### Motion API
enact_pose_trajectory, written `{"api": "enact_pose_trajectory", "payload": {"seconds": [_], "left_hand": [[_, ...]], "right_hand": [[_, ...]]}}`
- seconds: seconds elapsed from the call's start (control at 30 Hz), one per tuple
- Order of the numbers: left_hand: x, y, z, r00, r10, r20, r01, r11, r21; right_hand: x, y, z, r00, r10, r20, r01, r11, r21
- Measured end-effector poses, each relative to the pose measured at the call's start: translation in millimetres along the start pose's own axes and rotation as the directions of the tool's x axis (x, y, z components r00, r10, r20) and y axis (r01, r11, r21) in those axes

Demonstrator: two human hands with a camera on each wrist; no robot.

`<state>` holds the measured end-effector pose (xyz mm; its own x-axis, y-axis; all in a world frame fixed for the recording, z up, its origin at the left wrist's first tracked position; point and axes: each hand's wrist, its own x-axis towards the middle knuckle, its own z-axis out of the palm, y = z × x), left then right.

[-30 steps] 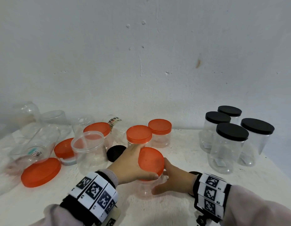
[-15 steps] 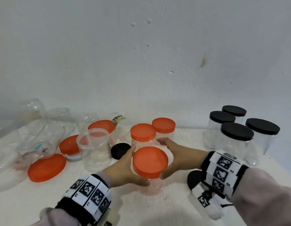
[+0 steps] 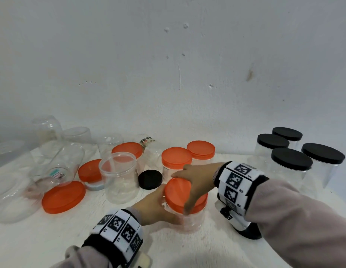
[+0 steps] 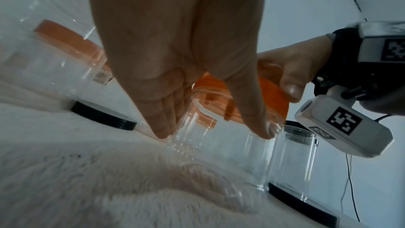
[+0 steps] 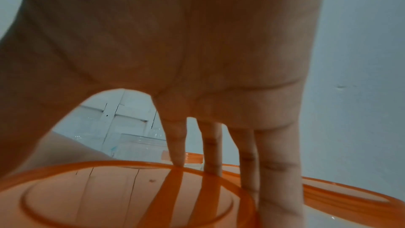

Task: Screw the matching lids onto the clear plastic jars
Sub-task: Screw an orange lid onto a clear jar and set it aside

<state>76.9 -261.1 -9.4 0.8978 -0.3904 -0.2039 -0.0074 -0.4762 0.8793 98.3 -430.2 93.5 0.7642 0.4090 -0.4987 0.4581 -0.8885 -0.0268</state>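
Black-lidded jars: four [image 3: 291,167], grouped upright at the counter's [image 3: 52,238] right end.
Orange-lidded jars: three seen closed, two [image 3: 177,161] behind the hands, one [image 3: 127,151] further left.
Loose lids: two orange [image 3: 63,196], one black [image 3: 150,179]; one open jar [image 3: 119,180] upright beside them.
Worked jar: clear jar [image 3: 189,219] upright at counter centre, orange lid [image 3: 178,194] on top.
Left hand [image 3: 154,207]: wrapped round the jar body.
Right hand [image 3: 197,180]: curled over the lid from above, fingers on the rim.
Change: half a second ago the right hand was at the lid's far side; now laid on top.
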Motion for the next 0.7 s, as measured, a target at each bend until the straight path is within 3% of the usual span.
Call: {"api": "enact_pose_trajectory", "payload": {"seconds": [0.23, 0.47, 0.7], "left_hand": [[0, 1, 0, 1.000, 0.012, 0.000, -0.012, 1.000, -0.017], [1, -1, 1, 1.000, 0.012, -0.016, -0.012, 1.000, -0.017], [2, -2, 1, 1.000, 0.024, -0.007, -0.024, 1.000, 0.001]], "right_hand": [[-4, -8, 7, 0.993, 0.115, -0.037, -0.115, 0.993, -0.001], [-8, -7, -8, 0.999, -0.004, 0.037, 0.004, 1.000, 0.004], [-2, -14, 4, 0.991, 0.125, -0.056, -0.125, 0.992, -0.014]]}}
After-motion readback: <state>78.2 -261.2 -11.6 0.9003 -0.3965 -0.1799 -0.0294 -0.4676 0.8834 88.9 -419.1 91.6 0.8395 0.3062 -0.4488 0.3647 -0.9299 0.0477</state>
